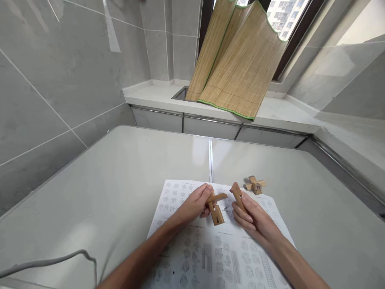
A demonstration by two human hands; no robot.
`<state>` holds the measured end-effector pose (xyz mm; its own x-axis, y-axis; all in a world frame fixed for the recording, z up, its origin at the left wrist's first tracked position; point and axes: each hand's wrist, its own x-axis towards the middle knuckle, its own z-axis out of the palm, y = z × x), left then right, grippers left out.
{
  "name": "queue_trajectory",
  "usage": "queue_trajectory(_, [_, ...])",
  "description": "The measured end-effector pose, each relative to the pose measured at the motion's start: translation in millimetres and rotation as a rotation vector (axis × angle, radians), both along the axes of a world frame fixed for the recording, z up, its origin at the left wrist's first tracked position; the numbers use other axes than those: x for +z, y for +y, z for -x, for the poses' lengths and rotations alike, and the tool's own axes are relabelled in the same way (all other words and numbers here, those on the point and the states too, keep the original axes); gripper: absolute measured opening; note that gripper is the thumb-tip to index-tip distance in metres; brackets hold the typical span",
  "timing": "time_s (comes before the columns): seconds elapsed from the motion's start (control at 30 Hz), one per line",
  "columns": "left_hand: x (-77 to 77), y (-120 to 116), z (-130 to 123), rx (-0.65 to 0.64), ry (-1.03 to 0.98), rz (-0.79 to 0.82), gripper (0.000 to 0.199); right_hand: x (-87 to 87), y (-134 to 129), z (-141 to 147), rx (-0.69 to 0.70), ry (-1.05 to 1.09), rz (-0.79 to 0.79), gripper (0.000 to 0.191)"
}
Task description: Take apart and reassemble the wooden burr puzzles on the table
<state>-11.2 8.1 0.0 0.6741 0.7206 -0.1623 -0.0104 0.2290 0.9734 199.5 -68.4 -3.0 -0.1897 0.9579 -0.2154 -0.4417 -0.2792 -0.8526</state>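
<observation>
One grey cable (51,263) bends to the left of the sheet (207,277), well apart from both hands, so it seems not to stand in their way. The sheet lies flat and open under the hands, perhaps so that its small printed figures can be looked at; the forearms cover part of them.

Above the sheet's middle, the left hand (197,202) pinches two crossed wooden pieces: a lower piece (218,218) with a dark mark, and an upper piece (221,196) lying across it. The right hand (254,214) pinches a third piece (236,192) between thumb and fingers, its free end up. This piece is near the crossed pair but apart, probably held so to leave its upper part uncovered.

At the sheet's far right edge sits a cluster (255,186) of crossed pieces, maybe put there to leave room for the hands. Beyond the sheet, past the table (135,156), a straw mat (240,64) hangs over the ledge (270,108) and hides part of the window (284,16).
</observation>
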Motion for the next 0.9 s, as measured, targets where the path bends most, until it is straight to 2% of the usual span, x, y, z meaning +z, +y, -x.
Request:
queue_trajectory(0.23, [9.4,-5.7,-1.2,-0.132,0.033,0.03,0.05,-7.9,-4.7,-3.6,0.159,-0.043,-0.067,0.036])
queue_trajectory(0.5, [3.6,-7.4,-1.4,-0.125,0.167,-0.135,0.046,-6.4,-4.2,-0.8,0.243,-0.129,-0.084,0.039])
queue_trajectory(0.7, [9.1,-7.7,-0.5,-0.152,0.169,-0.169,0.042,-10.6,-5.2,-1.6,0.239,-0.188,-0.074,0.04])
queue_trajectory(0.9, [8.1,-4.1,0.1,-0.11,0.103,-0.042,0.044,-4.2,-4.3,0.9,0.191,-0.202,-0.082,0.039])
